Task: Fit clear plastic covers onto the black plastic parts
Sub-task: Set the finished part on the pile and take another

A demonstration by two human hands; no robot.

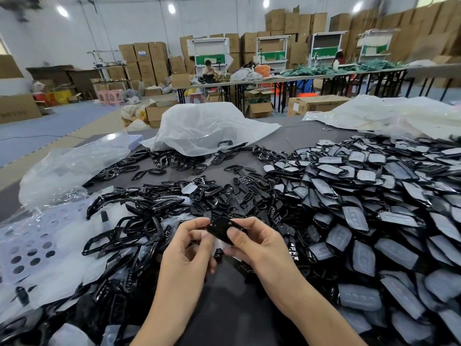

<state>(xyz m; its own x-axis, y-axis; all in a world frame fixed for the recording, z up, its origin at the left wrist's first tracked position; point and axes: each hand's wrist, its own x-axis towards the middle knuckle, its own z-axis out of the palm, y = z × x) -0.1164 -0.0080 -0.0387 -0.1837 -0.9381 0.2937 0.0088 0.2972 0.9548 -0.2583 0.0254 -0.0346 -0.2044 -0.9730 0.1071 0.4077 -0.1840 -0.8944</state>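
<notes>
Both my hands hold one small black plastic part [220, 228] above the table, near the middle of the view. My left hand [189, 248] pinches its left edge between thumb and fingers. My right hand [257, 242] grips its right side, thumb on top. A pale clear cover [219, 244] shows just under the part, between my fingers. Whether it is seated on the part I cannot tell.
A big heap of black parts with clear covers [361, 208] fills the right side. Loose black frames [139, 221] lie at the left and centre. Clear plastic bags [207, 126] and a perforated white sheet [27, 245] lie behind and left. People work at far tables.
</notes>
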